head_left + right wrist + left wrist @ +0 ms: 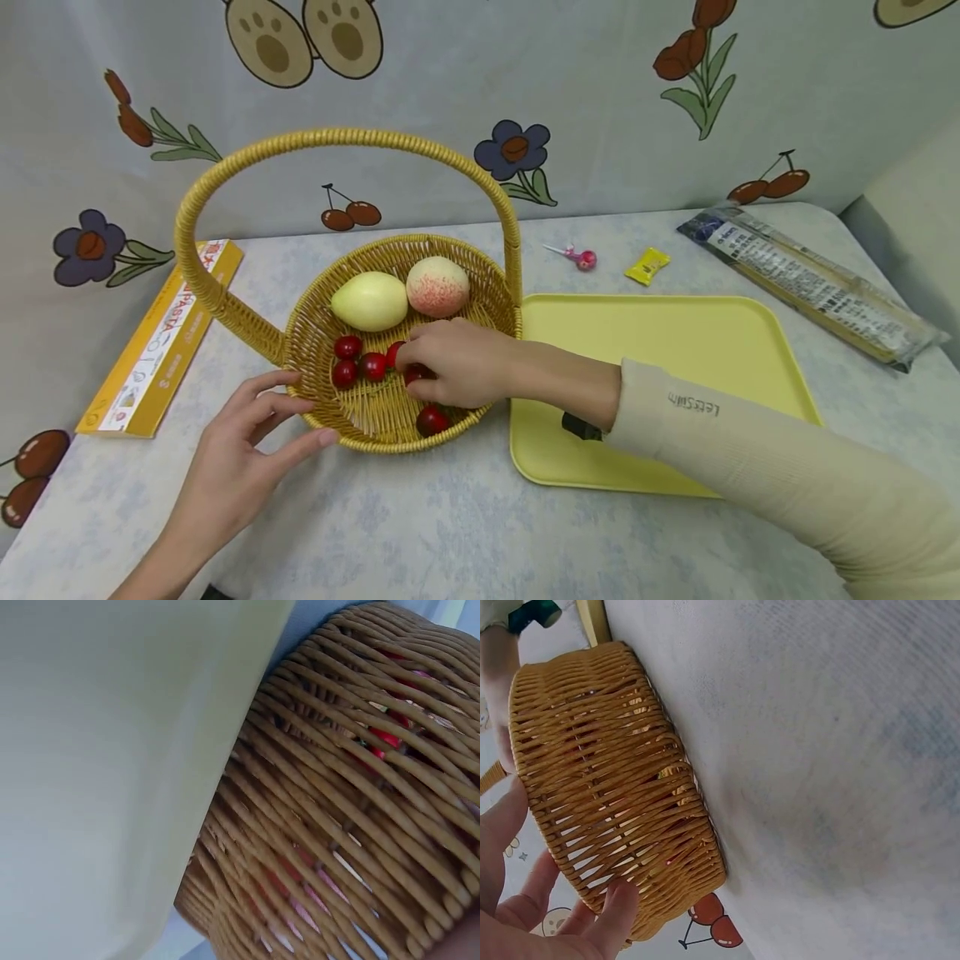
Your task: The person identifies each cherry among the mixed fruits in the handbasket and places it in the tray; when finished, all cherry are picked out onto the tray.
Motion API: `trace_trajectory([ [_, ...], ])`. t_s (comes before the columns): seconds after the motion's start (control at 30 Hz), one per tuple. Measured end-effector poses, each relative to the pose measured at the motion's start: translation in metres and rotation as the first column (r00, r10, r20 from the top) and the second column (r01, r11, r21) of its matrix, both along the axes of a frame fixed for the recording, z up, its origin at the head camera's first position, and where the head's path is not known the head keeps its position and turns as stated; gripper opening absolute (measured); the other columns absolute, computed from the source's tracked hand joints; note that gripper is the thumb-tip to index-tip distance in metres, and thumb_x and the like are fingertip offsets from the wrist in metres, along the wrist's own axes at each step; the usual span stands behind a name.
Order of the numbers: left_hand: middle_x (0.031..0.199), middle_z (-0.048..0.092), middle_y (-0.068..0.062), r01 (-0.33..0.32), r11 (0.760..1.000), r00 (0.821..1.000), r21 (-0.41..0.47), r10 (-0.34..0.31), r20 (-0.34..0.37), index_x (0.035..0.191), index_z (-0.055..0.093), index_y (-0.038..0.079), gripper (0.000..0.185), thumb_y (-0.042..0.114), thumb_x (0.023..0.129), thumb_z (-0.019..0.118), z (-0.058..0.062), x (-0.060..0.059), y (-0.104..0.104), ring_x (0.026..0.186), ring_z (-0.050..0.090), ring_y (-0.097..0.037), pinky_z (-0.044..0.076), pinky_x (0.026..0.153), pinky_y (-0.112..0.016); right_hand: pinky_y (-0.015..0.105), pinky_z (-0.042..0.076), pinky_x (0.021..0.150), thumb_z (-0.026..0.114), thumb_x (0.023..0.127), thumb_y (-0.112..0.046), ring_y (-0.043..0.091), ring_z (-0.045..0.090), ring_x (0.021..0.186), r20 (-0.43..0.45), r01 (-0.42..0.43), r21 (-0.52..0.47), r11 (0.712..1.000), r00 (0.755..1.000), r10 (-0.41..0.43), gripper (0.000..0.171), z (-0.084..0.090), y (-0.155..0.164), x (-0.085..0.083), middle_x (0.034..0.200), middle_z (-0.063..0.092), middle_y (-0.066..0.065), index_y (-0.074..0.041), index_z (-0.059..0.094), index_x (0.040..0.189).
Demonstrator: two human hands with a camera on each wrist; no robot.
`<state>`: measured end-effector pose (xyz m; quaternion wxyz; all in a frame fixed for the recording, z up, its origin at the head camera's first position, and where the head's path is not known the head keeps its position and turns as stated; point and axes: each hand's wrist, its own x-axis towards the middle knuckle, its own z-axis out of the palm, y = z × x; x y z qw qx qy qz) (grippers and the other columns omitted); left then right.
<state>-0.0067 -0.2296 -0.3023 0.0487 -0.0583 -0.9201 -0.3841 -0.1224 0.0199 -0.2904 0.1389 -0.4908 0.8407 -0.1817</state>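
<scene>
My right hand (450, 362) reaches into the wicker basket (480, 287), fingers curled on a red cherry (417, 373) mid-basket; my left hand (251, 437), fingers loosely spread, touches the basket's near-left rim. The handle arches left to right. A yellow tray (675, 350) abuts its right; open tabletop (450, 525) lies near.

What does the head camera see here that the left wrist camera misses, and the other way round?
Only the head view shows inside the basket: a pale mango, a peach, red cherries, the right hand reaching among them, plus the yellow tray. Only the left wrist view shows the basket's woven outer wall close up against the tablecloth. Both show the left hand touching the basket's rim.
</scene>
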Motion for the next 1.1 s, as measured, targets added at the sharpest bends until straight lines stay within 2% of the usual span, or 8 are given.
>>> trace_trajectory([
  [0.17,0.129,0.051,-0.009,-0.012,1.0,1.0,-0.015,0.013,0.019,0.096,0.07,0.006,0.026,0.02,0.08,0.084,-0.001,0.0,0.0,0.12,0.05,-0.031,0.041,0.09,-0.003,0.026,0.05,0.08,0.067,0.096,-0.026,0.013,0.056,0.093,-0.015,0.061,-0.114,0.992,0.998,-0.063,0.028,0.007,0.013,0.005,0.108,0.062,0.001,-0.009,0.069,0.119],
  [0.3,0.128,0.051,-0.007,-0.019,1.0,1.0,-0.017,0.019,0.022,0.096,0.069,0.007,0.026,0.021,0.08,0.084,-0.002,0.0,-0.001,0.119,0.051,-0.03,0.04,0.09,-0.003,0.025,0.048,0.077,0.069,0.094,-0.022,0.012,0.053,0.087,-0.009,0.104,-0.225,0.969,0.994,-0.109,0.026,0.014,0.028,0.012,0.103,0.059,0.0,-0.009,0.07,0.116],
  [0.53,0.128,0.051,-0.007,-0.009,1.0,1.0,-0.005,0.01,0.016,0.095,0.069,0.007,0.025,0.018,0.08,0.084,-0.002,-0.001,-0.001,0.119,0.05,-0.029,0.04,0.09,-0.002,0.021,0.052,0.066,0.072,0.091,-0.014,0.011,0.055,0.077,0.063,0.178,-0.4,0.899,0.984,-0.166,0.021,0.019,0.06,0.024,0.1,0.057,-0.002,-0.009,0.07,0.111],
  [0.7,0.127,0.052,-0.007,-0.002,1.0,1.0,-0.001,0.002,0.009,0.095,0.069,0.008,0.024,0.018,0.08,0.084,-0.002,-0.002,-0.001,0.118,0.05,-0.027,0.04,0.09,-0.002,0.022,0.056,0.064,0.073,0.089,-0.007,0.008,0.057,0.084,0.103,0.208,-0.487,0.848,0.978,-0.181,0.023,0.019,0.084,0.031,0.103,0.059,-0.002,-0.008,0.07,0.111],
  [0.8,0.126,0.052,-0.006,0.0,1.0,1.0,-0.002,0.0,0.003,0.095,0.069,0.008,0.024,0.017,0.079,0.085,-0.003,-0.002,-0.002,0.118,0.05,-0.025,0.04,0.091,-0.002,0.024,0.058,0.065,0.073,0.088,-0.005,0.009,0.058,0.087,0.145,0.235,-0.518,0.823,0.972,-0.186,0.024,0.015,0.099,0.033,0.105,0.061,-0.003,-0.009,0.071,0.112],
  [0.93,0.126,0.052,-0.006,-0.003,1.0,1.0,-0.007,0.003,0.006,0.095,0.069,0.008,0.024,0.018,0.079,0.085,-0.003,-0.002,-0.002,0.118,0.05,-0.025,0.04,0.09,-0.003,0.026,0.059,0.068,0.073,0.088,-0.004,0.01,0.059,0.088,0.202,0.303,-0.5,0.811,0.952,-0.231,0.028,0.008,0.12,0.035,0.106,0.062,-0.005,-0.012,0.071,0.114],
  [1.1,0.126,0.052,-0.005,-0.007,1.0,1.0,-0.004,0.007,0.011,0.095,0.069,0.008,0.024,0.018,0.08,0.085,-0.003,-0.002,-0.001,0.119,0.05,-0.026,0.04,0.09,-0.003,0.027,0.06,0.07,0.074,0.087,0.0,0.009,0.062,0.089,0.192,0.362,-0.475,0.802,0.932,-0.306,0.028,0.0,0.144,0.035,0.104,0.063,-0.007,-0.014,0.07,0.11],
])
